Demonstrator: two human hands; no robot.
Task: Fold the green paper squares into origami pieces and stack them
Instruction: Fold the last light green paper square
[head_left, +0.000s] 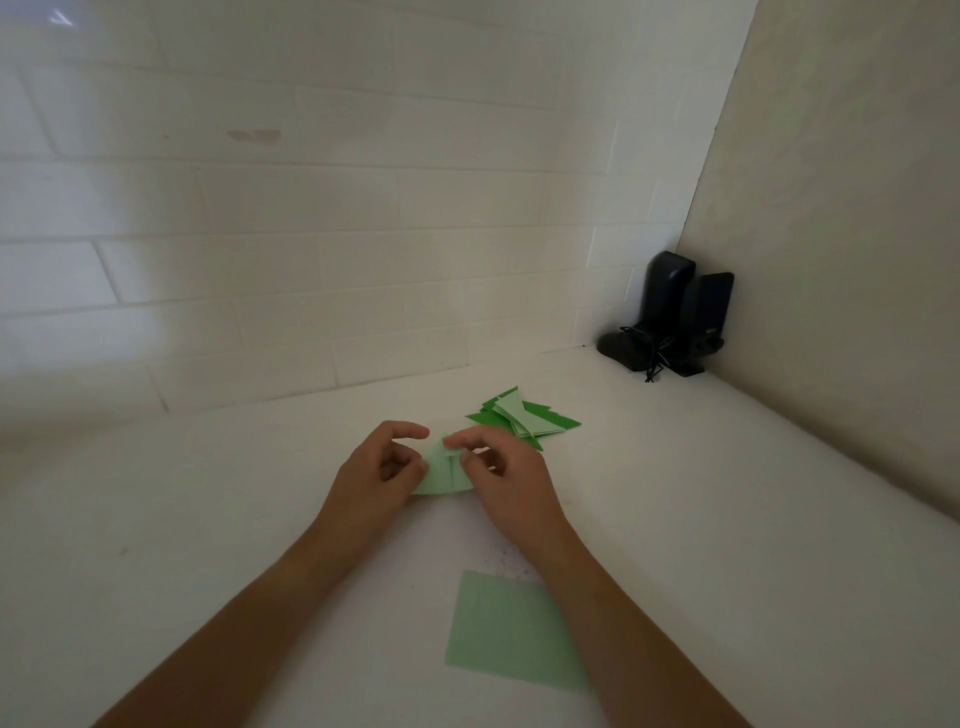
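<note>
Both hands are working on a pale green piece (441, 475) lying on the white surface (675, 493), in the middle of the scene. The left hand (382, 467) is pinching its left edge, fingers curled in a narrow grip. The right hand (501, 470) is pinching a small flap at the piece's top right, its fingertips (457, 441) closing on the paper.

The piece is lying directly between the two grips, its central crease running near to far. So the next fold probably has to come across that crease, from one side toward the other, and the right hand, already holding the flap, looks better placed to lead it.

The stack of folded pieces (519, 418) is sitting just beyond and to the right of the right hand, on the far side. When this piece is finished, the right hand is clearly the nearer one for carrying it there.

A flat green square (511, 631) is waiting on the near side, partly under the right forearm, unfolded. Two black speakers (670, 317) are standing in the far right corner, well apart from the work.
</note>
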